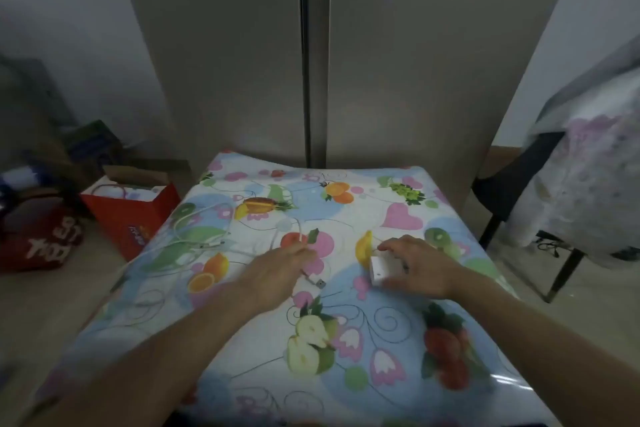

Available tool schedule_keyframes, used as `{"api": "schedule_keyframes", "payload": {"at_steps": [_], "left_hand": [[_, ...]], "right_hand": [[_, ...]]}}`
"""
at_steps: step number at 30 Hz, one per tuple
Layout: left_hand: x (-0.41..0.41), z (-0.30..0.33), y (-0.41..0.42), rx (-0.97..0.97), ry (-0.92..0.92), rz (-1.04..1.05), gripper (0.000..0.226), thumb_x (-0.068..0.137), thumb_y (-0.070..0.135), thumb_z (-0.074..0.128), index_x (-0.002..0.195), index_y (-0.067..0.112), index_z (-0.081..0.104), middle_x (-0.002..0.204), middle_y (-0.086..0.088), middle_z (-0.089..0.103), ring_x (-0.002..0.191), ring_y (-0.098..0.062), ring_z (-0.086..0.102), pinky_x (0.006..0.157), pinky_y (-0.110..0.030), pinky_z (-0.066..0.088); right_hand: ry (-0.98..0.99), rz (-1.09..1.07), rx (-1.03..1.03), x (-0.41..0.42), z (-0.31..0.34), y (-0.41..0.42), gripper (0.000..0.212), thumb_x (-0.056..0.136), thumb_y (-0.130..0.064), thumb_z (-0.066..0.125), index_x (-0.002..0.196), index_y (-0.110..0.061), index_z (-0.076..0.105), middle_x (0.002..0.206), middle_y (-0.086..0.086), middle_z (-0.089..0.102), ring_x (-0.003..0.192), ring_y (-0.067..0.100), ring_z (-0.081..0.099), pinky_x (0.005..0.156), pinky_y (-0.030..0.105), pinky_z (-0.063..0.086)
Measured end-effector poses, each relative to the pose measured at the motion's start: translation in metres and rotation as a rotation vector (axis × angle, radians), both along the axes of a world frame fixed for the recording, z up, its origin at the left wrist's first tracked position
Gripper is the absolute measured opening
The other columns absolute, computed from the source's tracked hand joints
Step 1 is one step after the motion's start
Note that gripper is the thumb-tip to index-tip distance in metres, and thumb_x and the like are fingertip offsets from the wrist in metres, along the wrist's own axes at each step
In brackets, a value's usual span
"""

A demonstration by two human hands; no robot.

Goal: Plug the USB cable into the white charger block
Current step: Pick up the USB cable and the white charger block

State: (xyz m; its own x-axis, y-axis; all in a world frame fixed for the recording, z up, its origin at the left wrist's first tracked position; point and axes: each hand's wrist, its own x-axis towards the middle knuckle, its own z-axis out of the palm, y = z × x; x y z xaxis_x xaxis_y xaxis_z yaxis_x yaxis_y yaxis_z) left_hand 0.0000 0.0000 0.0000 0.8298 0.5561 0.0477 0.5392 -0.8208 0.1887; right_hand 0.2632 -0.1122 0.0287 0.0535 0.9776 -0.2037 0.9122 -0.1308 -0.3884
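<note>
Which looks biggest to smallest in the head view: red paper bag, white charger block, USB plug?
1. red paper bag, clearly largest, though it sits farther from the camera.
2. white charger block, partly covered by the right hand.
3. USB plug, smallest, beside the left hand.

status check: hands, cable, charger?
Left hand on cable, plug free on the table. Right hand over charger, grip unclear. Not plugged in. Nothing between plug and charger.
</note>
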Motion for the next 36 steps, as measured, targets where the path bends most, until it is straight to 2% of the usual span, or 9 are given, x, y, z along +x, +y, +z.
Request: {"api": "schedule_keyframes", "payload": {"at_steps": [3, 5, 8, 12, 18, 21, 24, 27, 36], "left_hand": [[-0.002, -0.005, 0.006, 0.023, -0.025, -0.019, 0.052, 0.082, -0.005, 0.061, 0.129, 0.015, 0.05, 0.137, -0.004, 0.048, 0.111, -0.026, 0.054, 0.086, -0.041, 0.05], [-0.003, -0.008, 0.008, 0.046, -0.046, -0.041, 0.047, 0.081, -0.006, 0.063, 0.123, 0.013, 0.057, 0.132, -0.007, 0.053, 0.107, -0.028, 0.057, 0.082, -0.04, 0.052], [-0.003, -0.011, 0.005, 0.084, -0.108, -0.043, 0.035, 0.079, -0.008, 0.065, 0.11, 0.008, 0.066, 0.118, -0.011, 0.062, 0.094, -0.029, 0.063, 0.073, -0.039, 0.055], [0.0, -0.011, 0.0, 0.096, -0.138, -0.036, 0.027, 0.074, -0.011, 0.07, 0.094, 0.006, 0.07, 0.098, -0.008, 0.068, 0.073, -0.024, 0.066, 0.058, -0.032, 0.054], [-0.001, 0.001, 0.006, 0.07, -0.043, 0.019, 0.014, 0.089, 0.007, 0.061, 0.102, 0.008, 0.064, 0.104, -0.004, 0.062, 0.086, -0.024, 0.062, 0.073, -0.038, 0.051], [-0.001, 0.016, 0.007, 0.052, -0.101, 0.043, 0.012, 0.092, 0.002, 0.054, 0.1, 0.007, 0.061, 0.098, -0.01, 0.066, 0.085, -0.028, 0.062, 0.073, -0.042, 0.05], [-0.003, 0.038, 0.01, 0.043, -0.182, 0.065, 0.012, 0.094, 0.009, 0.053, 0.097, 0.004, 0.064, 0.09, -0.011, 0.068, 0.081, -0.03, 0.063, 0.071, -0.043, 0.05], [-0.004, 0.06, 0.013, 0.127, -0.181, 0.078, 0.011, 0.092, 0.008, 0.055, 0.09, 0.004, 0.066, 0.089, -0.011, 0.07, 0.08, -0.027, 0.064, 0.073, -0.044, 0.051], [-0.014, 0.123, 0.007, 0.42, -0.238, 0.03, 0.023, 0.08, -0.008, 0.063, 0.098, 0.006, 0.066, 0.09, -0.016, 0.071, 0.076, -0.032, 0.066, 0.066, -0.043, 0.057]], "right_hand": [[-0.07, -0.003, 0.025, 0.0, -0.004, 0.001, 0.081, 0.061, -0.07, 0.057, 0.13, -0.034, 0.033, 0.127, -0.002, 0.047, 0.114, 0.02, 0.042, 0.097, 0.052, 0.036], [-0.064, 0.001, 0.072, 0.002, -0.011, -0.001, 0.081, 0.062, -0.065, 0.061, 0.131, -0.034, 0.031, 0.127, -0.001, 0.048, 0.112, 0.02, 0.042, 0.094, 0.045, 0.038], [-0.073, 0.017, 0.148, 0.004, -0.019, -0.003, 0.075, 0.063, -0.058, 0.061, 0.129, -0.035, 0.034, 0.125, -0.001, 0.05, 0.108, 0.019, 0.043, 0.084, 0.034, 0.036], [-0.117, 0.046, 0.186, 0.005, -0.026, -0.002, 0.058, 0.071, -0.052, 0.059, 0.123, -0.034, 0.042, 0.125, -0.002, 0.051, 0.108, 0.019, 0.044, 0.081, 0.031, 0.034], [-0.071, 0.026, 0.172, 0.006, -0.021, -0.004, 0.054, 0.072, -0.045, 0.063, 0.121, -0.031, 0.045, 0.119, -0.002, 0.054, 0.106, 0.018, 0.046, 0.084, 0.034, 0.038], [-0.046, -0.012, 0.167, 0.006, -0.013, -0.004, 0.051, 0.074, -0.04, 0.064, 0.12, -0.03, 0.046, 0.116, -0.002, 0.057, 0.102, 0.016, 0.049, 0.087, 0.039, 0.042], [-0.042, -0.019, 0.227, 0.006, -0.003, -0.005, 0.052, 0.076, -0.038, 0.067, 0.121, -0.025, 0.047, 0.117, 0.0, 0.058, 0.097, 0.015, 0.049, 0.084, 0.033, 0.041], [-0.04, -0.01, 0.304, 0.006, 0.015, -0.004, 0.052, 0.075, -0.037, 0.07, 0.121, -0.022, 0.049, 0.115, 0.002, 0.059, 0.091, 0.014, 0.048, 0.08, 0.033, 0.043], [-0.034, 0.004, 0.553, 0.005, 0.084, -0.007, 0.05, 0.074, -0.034, 0.072, 0.117, -0.022, 0.051, 0.113, 0.004, 0.06, 0.094, 0.021, 0.054, 0.079, 0.039, 0.047]]}}
